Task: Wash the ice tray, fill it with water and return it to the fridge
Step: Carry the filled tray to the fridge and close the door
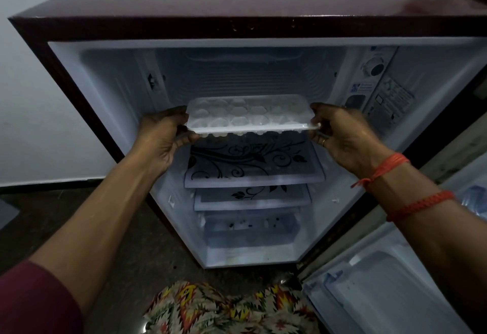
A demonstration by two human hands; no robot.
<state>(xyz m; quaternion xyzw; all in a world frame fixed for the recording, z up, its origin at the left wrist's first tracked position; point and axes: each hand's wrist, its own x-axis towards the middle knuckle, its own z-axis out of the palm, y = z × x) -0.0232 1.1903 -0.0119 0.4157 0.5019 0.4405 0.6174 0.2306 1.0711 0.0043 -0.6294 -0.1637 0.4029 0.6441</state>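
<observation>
A white plastic ice tray [250, 115] with several rounded cells is held level at the mouth of the open fridge [66, 70], in front of its upper compartment. My left hand [160, 138] grips the tray's left end. My right hand [342, 136], with a ring on one finger, grips the right end. Whether the cells hold water is hard to tell in the dim light.
Below the tray sit two glass shelves [253, 173] with a black floral print, then a clear drawer [253, 231]. The fridge door [382, 294] stands open at the lower right. A control dial [375, 68] sits on the inner right wall. Dark floor lies to the left.
</observation>
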